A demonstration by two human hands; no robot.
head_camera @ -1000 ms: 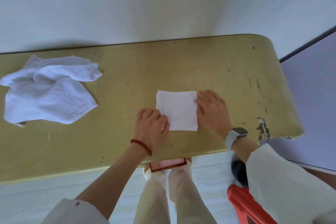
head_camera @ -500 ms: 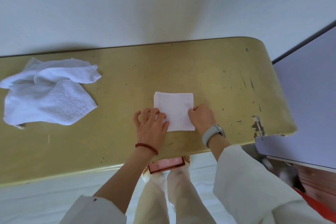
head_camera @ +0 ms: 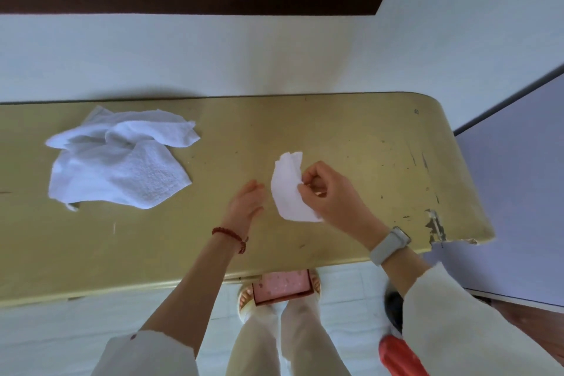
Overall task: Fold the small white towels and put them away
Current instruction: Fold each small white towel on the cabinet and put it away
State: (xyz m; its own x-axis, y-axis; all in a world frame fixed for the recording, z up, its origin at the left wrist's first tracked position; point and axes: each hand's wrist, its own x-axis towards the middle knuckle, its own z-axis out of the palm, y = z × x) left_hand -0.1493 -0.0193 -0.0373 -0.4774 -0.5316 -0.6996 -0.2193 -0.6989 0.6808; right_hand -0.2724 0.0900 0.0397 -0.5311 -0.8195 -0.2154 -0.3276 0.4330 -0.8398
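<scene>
A small folded white towel [head_camera: 287, 189] is lifted off the yellow table [head_camera: 351, 137], tilted on edge. My right hand [head_camera: 328, 192], with a grey watch on the wrist, pinches its right side. My left hand [head_camera: 245, 201], with a red bead bracelet, hovers just left of the towel with fingers apart, apart from the cloth. A loose pile of unfolded white towels [head_camera: 119, 159] lies crumpled on the table's left part.
The table's right end is rounded with chipped paint [head_camera: 435, 224] near the front corner. A white wall runs behind the table. A grey panel [head_camera: 518, 180] stands to the right. A pink box [head_camera: 282, 285] sits under the table by my feet; a red object [head_camera: 399, 356] lies on the floor.
The folded towel lay flat under both hands; my right hand has now picked it up by its right side, and my left hand has come off it.
</scene>
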